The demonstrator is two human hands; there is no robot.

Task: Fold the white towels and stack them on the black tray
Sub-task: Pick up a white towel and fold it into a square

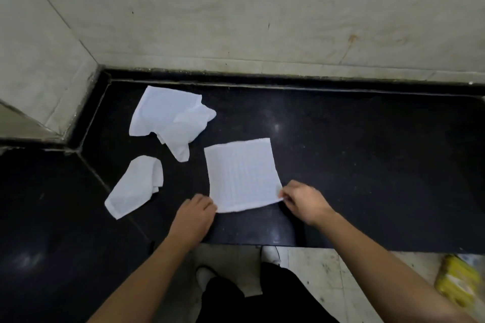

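While the flat towel lies spread on the black counter, both hands hold its near edge. The left hand is at the towel's near-left corner, knuckles up and fingers curled down onto the cloth, pinching it. The right hand is at the near-right corner, with thumb and fingers closed on the cloth, and that corner curls up a little off the counter. The rest of the flat towel rests smooth, its far edge pointing toward the tiled wall.

Two more white towels lie unfolded to the left of the flat towel. The large crumpled towel is to its far left, near the counter's back corner, with one loose end reaching close to the flat towel's far-left corner without touching it. The small crumpled towel is directly left of the flat towel, apart from it and just beyond the left hand.

Nearer than the flat towel, past the counter's front edge, the pale floor shows a white shoe and dark trousers. A yellow package, blurred, lies on the floor well to the near right of the flat towel.
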